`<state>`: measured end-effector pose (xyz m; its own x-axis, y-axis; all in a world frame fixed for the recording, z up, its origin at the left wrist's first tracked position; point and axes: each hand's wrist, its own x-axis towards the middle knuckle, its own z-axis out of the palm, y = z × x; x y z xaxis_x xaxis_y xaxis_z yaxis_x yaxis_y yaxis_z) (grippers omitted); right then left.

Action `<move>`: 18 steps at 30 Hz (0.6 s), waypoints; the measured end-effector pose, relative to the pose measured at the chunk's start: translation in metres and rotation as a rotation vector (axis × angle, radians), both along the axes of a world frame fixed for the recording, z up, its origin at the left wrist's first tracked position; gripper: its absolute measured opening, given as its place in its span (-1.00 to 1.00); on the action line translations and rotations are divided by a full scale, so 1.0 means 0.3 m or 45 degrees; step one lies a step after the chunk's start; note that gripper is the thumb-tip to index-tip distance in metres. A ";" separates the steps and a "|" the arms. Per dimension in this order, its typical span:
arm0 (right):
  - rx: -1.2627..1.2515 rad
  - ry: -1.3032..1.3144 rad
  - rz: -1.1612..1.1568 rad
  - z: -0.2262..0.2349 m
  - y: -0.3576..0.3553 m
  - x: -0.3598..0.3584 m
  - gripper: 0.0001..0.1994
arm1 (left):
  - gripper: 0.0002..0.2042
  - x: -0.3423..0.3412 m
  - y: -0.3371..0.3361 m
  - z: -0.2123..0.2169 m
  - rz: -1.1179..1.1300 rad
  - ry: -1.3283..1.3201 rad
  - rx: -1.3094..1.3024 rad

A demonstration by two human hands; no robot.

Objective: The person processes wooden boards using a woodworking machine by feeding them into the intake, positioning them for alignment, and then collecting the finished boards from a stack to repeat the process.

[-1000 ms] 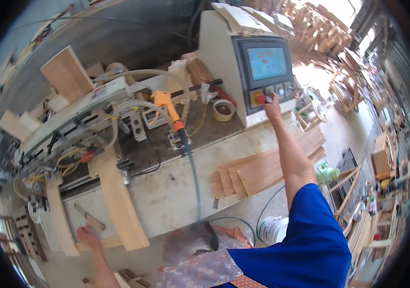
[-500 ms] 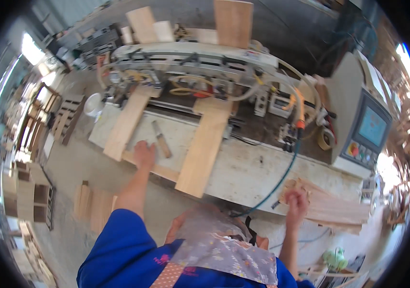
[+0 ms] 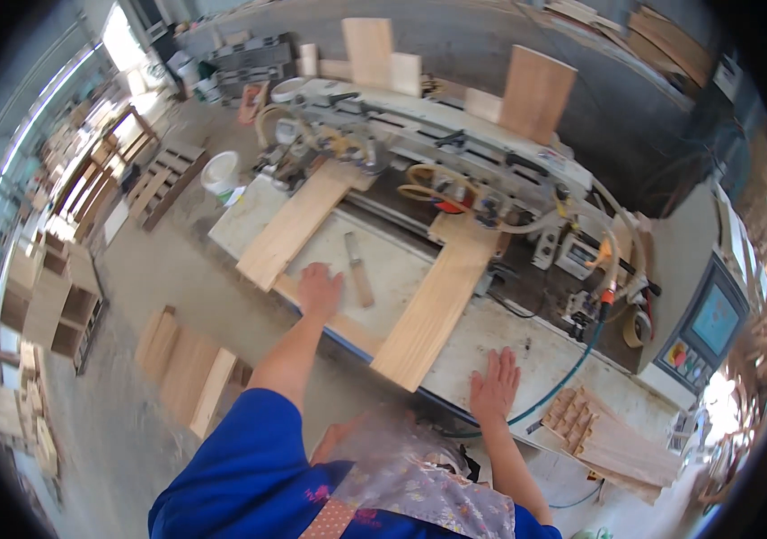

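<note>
My left hand (image 3: 321,289) rests at the table's front edge, fingers apart, beside a narrow wooden strip (image 3: 355,334). Just right of it lies a flat-bladed hand tool with a wooden handle (image 3: 360,280), untouched. Two light boards, a left board (image 3: 292,232) and a right board (image 3: 428,319), reach from the machine (image 3: 455,148) toward me, their far ends under its clamps. My right hand (image 3: 495,386) lies flat on the white worktop (image 3: 464,355), fingers stretched and nothing in them, between the right board and a blue-green hose (image 3: 572,359).
Notched wooden pieces (image 3: 570,418) lie on stacked boards (image 3: 626,449) at the right. A control panel (image 3: 707,319) stands beyond them. More boards (image 3: 186,364) are low on the left, near a shelf unit (image 3: 60,296). A white bucket (image 3: 221,175) stands by the machine's left end.
My right hand has moved left from the notched pieces onto the worktop, and its fingers have opened out. The view has shifted, while my left hand stays beside the strip.
</note>
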<state>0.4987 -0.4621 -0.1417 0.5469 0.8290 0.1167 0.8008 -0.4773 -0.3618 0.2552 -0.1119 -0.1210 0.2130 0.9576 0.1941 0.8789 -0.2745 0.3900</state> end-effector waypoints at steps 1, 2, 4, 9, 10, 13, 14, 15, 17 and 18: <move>-0.012 -0.022 -0.027 0.000 0.008 -0.003 -0.38 | -0.64 -0.019 0.000 -0.005 0.047 0.013 -0.002; -0.023 -0.046 -0.053 0.002 0.016 -0.012 -0.38 | -0.62 -0.038 0.001 -0.020 0.030 0.056 0.011; -0.001 -0.030 -0.011 0.018 0.024 -0.023 -0.40 | -0.62 -0.044 0.009 -0.027 0.003 0.033 0.070; 0.017 -0.091 -0.059 -0.005 0.021 -0.017 -0.42 | -0.59 -0.011 0.004 0.022 0.007 0.062 0.011; 0.015 -0.104 -0.057 -0.007 0.022 -0.019 -0.44 | -0.59 -0.018 0.002 0.022 0.004 0.033 0.018; 0.068 -0.140 -0.002 -0.026 0.026 -0.013 -0.49 | -0.58 -0.041 0.002 0.024 -0.012 -0.022 0.016; 0.096 -0.153 0.021 -0.037 0.020 -0.012 -0.51 | -0.58 -0.048 -0.003 0.023 -0.012 -0.011 -0.005; 0.023 -0.174 -0.032 -0.035 0.022 -0.026 -0.53 | -0.59 -0.050 0.001 0.025 -0.010 -0.006 -0.018; -0.135 -0.254 -0.244 -0.044 0.039 -0.070 -0.56 | -0.59 -0.057 0.003 0.026 -0.014 0.008 -0.024; -0.171 -0.310 -0.363 -0.061 0.046 -0.089 -0.56 | -0.59 -0.047 0.003 0.036 -0.026 0.012 -0.030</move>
